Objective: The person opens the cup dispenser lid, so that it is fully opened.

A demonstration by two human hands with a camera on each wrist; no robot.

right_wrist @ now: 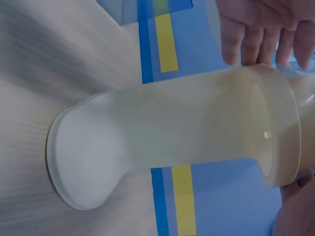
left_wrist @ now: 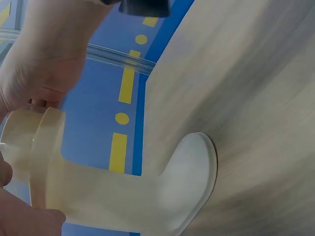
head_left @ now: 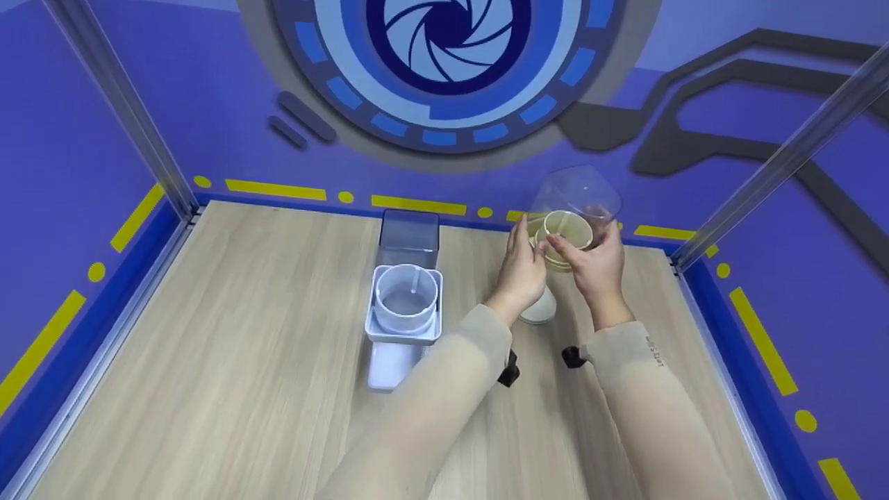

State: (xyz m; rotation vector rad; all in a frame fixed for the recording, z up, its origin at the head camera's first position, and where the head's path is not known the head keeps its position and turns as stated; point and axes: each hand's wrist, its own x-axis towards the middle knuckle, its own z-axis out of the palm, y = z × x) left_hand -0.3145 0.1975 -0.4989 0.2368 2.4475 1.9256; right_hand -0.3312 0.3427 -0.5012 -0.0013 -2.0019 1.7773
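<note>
A cream stand (right_wrist: pixel 182 120) rises from a flared white foot (head_left: pixel 539 310) on the table and widens into a round collar at the top. Set in that collar is a pale yellow translucent cup (head_left: pixel 566 226). My left hand (head_left: pixel 521 271) holds the cup's left side, its fingers along the outside and its thumb near the rim. On the other side my right hand (head_left: pixel 603 271) grips it, thumb over the rim and fingers behind. A clear plastic container (head_left: pixel 582 182) shows just behind the cup, overlapping the right fingers in the head view.
Left of the hands stands a pale blue-white dispenser (head_left: pixel 368 316) with a round cup (head_left: pixel 406 292) on top. A grey see-through tank (head_left: pixel 410 230) is behind it, a white tray (head_left: pixel 390 367) in front. Purple walls border the wooden table (head_left: pixel 243 347).
</note>
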